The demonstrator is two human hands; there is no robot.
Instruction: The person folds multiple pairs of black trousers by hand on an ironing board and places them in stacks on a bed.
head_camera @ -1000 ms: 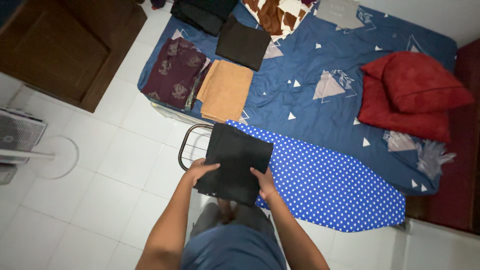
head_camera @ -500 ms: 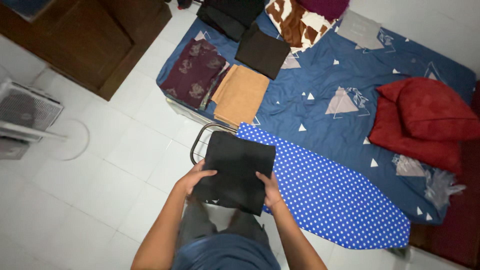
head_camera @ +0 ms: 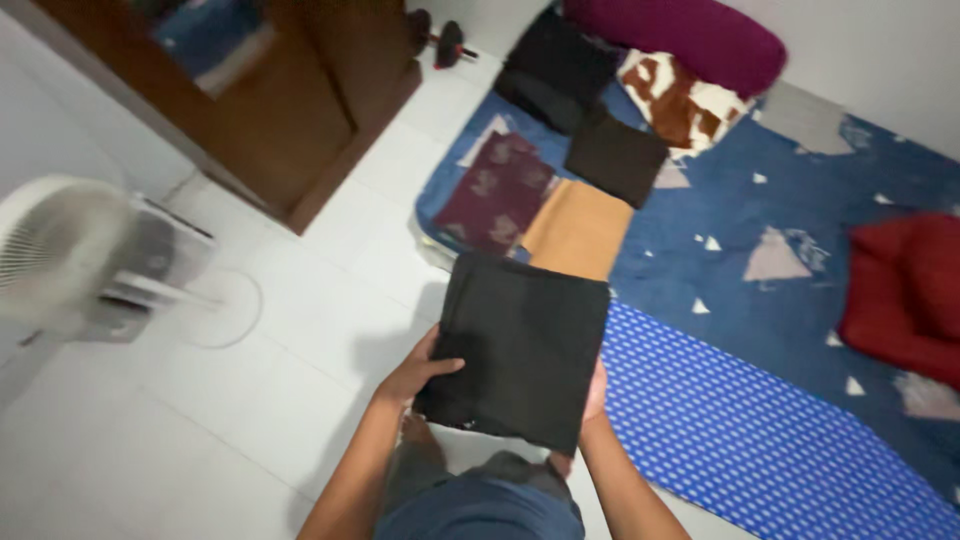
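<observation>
Biggest thing in view is the bed (head_camera: 800, 290) with its blue triangle-print sheet, and the blue ironing board (head_camera: 740, 440) with white dots runs along its near edge. Then there's the brown cabinet (head_camera: 290, 110) up top and a white fan (head_camera: 70, 250) on the tiled floor to your left, pretty blurry. On the bed you've got a red pillow (head_camera: 905, 290), a tan folded cloth (head_camera: 577, 228), a maroon patterned one (head_camera: 493, 193) and a dark one (head_camera: 615, 157) lined up near the corner.

The black cloth (head_camera: 520, 345) is folded into a flat neat rectangle, held up in front of you over the board's end. Your left hand (head_camera: 420, 370) is closed on its left edge, thumb on top. Your right hand (head_camera: 592, 390) grips the right edge, mostly hidden behind the cloth
</observation>
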